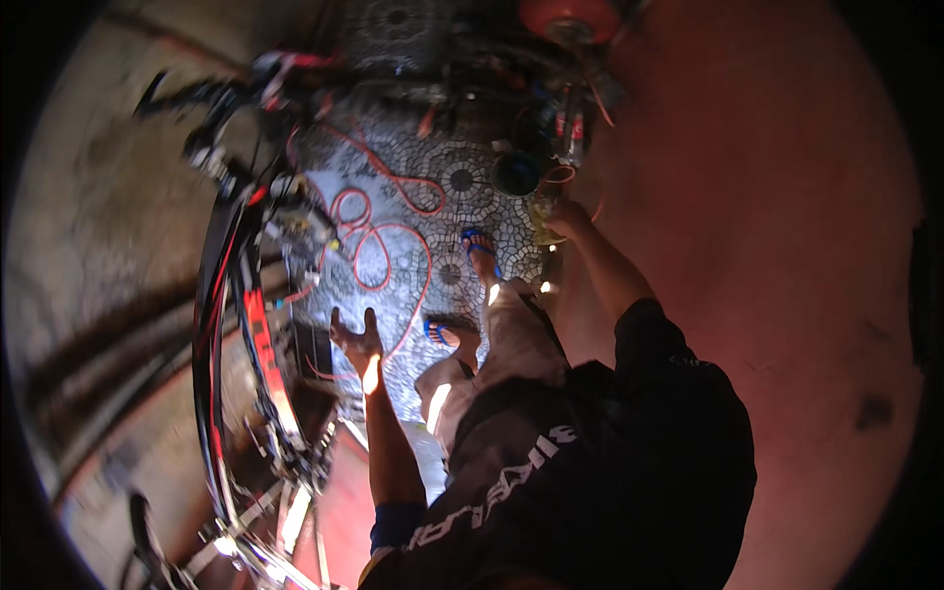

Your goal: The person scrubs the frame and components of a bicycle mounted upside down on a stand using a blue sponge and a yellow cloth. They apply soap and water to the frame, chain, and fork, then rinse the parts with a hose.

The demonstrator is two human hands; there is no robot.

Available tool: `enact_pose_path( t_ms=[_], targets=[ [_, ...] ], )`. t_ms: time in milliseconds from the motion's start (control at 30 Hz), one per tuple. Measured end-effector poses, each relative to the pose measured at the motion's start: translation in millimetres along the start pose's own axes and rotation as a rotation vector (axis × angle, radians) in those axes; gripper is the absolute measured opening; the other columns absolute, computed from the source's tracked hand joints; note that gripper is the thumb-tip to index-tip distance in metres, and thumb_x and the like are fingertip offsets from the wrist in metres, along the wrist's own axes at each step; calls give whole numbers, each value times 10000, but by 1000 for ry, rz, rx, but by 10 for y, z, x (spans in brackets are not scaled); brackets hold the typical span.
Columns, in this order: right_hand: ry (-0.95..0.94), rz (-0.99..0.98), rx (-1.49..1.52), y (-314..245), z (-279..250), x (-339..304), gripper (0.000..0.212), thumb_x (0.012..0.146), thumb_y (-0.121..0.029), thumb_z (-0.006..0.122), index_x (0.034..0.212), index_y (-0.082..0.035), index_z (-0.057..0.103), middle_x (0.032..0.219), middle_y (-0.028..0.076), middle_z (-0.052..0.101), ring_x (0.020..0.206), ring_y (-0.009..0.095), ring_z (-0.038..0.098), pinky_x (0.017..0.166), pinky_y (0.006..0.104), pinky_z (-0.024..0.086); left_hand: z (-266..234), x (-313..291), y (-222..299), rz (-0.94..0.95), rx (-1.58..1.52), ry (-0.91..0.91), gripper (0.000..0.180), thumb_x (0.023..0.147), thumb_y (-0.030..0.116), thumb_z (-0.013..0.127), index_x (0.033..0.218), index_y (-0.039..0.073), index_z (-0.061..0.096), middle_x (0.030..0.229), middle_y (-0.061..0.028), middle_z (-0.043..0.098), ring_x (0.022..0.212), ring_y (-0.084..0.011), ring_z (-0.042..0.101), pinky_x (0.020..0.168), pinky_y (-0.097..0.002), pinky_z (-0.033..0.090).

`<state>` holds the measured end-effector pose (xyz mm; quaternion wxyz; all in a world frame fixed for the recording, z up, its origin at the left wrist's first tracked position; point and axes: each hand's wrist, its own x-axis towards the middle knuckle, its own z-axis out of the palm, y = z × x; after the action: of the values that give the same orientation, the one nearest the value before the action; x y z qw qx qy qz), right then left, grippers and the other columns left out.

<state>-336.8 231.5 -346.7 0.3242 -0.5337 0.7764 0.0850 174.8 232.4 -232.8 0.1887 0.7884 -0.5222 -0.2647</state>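
My left hand (356,342) is raised beside the bicycle (264,339), its fingers apart and nothing in them. The bicycle is black with red and white parts and stands upright along my left side, apart from that hand. On the right, my right arm reaches forward and low. There my right hand (564,218) is closed at a yellowish see-through container (543,224); its fingers are partly hidden and the container's exact kind is unclear. Just beyond it are a dark green tub (516,173) and a clear bottle with a red label (568,136).
A thin red hose (428,258) lies in loops over the patterned tile floor (460,182) between the bicycle and my feet in blue sandals. A rounded red object (570,18) stands at the far edge. A reddish surface (787,216) fills the right side.
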Motion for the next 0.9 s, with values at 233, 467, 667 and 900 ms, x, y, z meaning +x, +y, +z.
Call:
enact_pose_path(
  t_ms=[233, 467, 667, 900],
  targets=[
    [226, 244, 272, -219, 481, 712, 449, 847, -362, 710, 1194, -81, 668, 1105, 209, 671, 1017, 369, 672, 869, 487, 555, 927, 1991, -656, 211, 172, -156, 878, 855, 462, 797, 1447, -79, 438, 1327, -279, 563, 1183, -394, 581, 1081, -482, 422],
    [410, 128, 149, -36, 1520, 2539, 260, 899, -149, 609, 1142, -133, 699, 1167, 164, 655, 1185, 338, 584, 884, 494, 563, 1108, 2567, -1180, 654, 243, -245, 204, 982, 116, 641, 1129, -15, 697, 1155, -137, 694, 1022, -240, 659, 904, -401, 534],
    [17, 404, 224, 427, 2654, 3575, 292, 971, -240, 532, 1067, -127, 783, 1160, 164, 726, 1070, 337, 709, 794, 524, 596, 1552, 2373, -638, 191, -332, -295, 167, 999, 131, 516, 937, 12, 615, 962, -108, 678, 932, -236, 655, 924, -415, 515],
    [61, 354, 109, 700, 3752, 4292, 301, 968, -264, 539, 1137, -135, 753, 1166, 138, 724, 1071, 331, 704, 859, 536, 567, 1455, 2523, -821, 595, 453, -212, 187, 986, 175, 494, 982, 18, 597, 941, -114, 633, 925, -218, 613, 912, -384, 487]
  ],
)
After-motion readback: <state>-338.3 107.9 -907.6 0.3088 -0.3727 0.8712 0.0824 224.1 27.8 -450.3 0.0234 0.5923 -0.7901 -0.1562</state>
